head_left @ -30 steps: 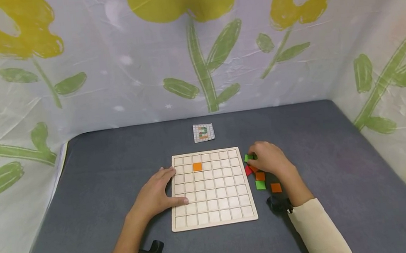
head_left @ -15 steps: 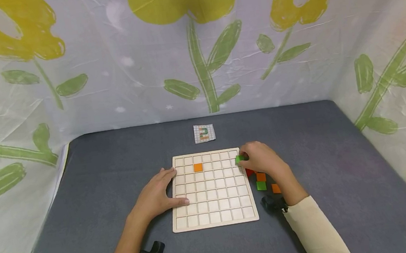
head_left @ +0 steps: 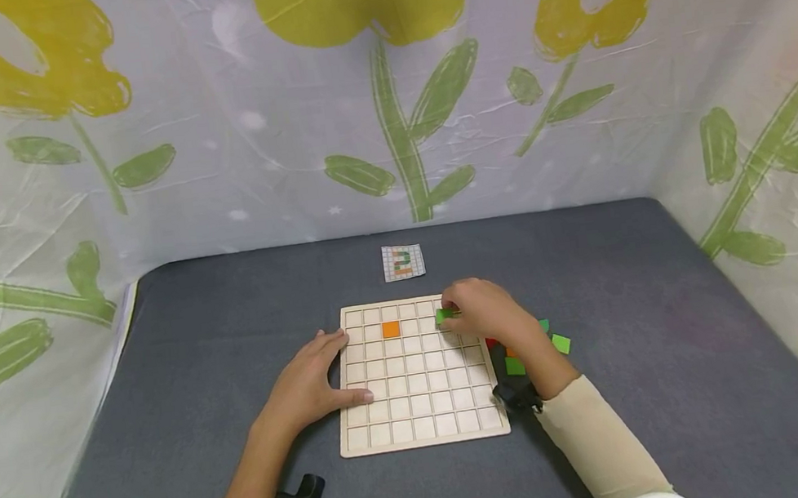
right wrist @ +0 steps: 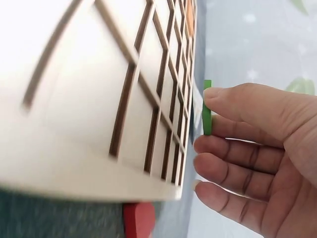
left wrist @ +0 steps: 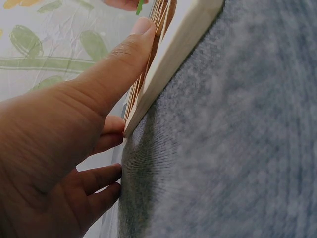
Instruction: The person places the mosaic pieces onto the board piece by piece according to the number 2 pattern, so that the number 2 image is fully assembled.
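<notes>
A light wooden grid board (head_left: 414,384) lies on the table with one orange tile (head_left: 391,329) in its upper left part. Along the board's left edge rests my left hand (head_left: 305,381). In the left wrist view its thumb (left wrist: 119,64) lies across the top, and the other fingers stay fairly straight beside the edge. Over the upper right of the board, my right hand (head_left: 483,309) pinches a green square tile (head_left: 444,316) between thumb and fingers. The right wrist view shows this green tile edge-on, held apart from the board.
Loose tiles lie right of the board, partly under the right forearm: a light green tile (head_left: 561,343), another green tile (head_left: 515,365) and a red tile (right wrist: 138,219) among them. Behind the board lies a small printed pattern card (head_left: 403,262). Flowered cloth surrounds the grey table.
My right hand has carried the green tile left, from the loose pile to above the board. More loose tiles now show beyond the right forearm. The left hand stays in place.
</notes>
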### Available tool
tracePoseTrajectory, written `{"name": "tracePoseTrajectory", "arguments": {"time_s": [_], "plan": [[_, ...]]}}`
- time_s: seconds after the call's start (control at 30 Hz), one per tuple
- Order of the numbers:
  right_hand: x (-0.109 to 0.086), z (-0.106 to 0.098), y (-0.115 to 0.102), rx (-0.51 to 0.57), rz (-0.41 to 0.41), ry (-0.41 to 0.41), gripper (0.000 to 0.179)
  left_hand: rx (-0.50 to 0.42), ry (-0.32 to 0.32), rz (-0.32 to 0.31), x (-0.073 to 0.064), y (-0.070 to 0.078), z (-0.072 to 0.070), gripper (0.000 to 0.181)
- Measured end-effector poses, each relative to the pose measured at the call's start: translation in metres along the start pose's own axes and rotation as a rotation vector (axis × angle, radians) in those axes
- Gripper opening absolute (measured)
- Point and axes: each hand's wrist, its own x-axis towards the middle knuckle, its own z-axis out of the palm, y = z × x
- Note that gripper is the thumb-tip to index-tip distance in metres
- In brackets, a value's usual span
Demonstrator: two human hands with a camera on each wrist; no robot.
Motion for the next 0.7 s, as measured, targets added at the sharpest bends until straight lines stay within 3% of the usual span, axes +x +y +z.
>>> {"name": "tracePoseTrajectory", "arguments": {"time_s": [0.23, 0.5, 0.7], "plan": [[0.01, 0.005, -0.012, -0.023, -0.045, -0.017, 0.046, -0.002, -0.007, 0.003, 0.0, -0.001, 0.0, 0.104], [0.022, 0.011, -0.024, -0.074, -0.081, -0.024, 0.048, 0.004, -0.003, 0.004, 0.001, -0.001, -0.001, 0.103], [0.032, 0.016, -0.029, -0.101, -0.055, -0.067, 0.044, -0.001, 0.005, 0.009, 0.0, -0.001, -0.001, 0.104]]}}
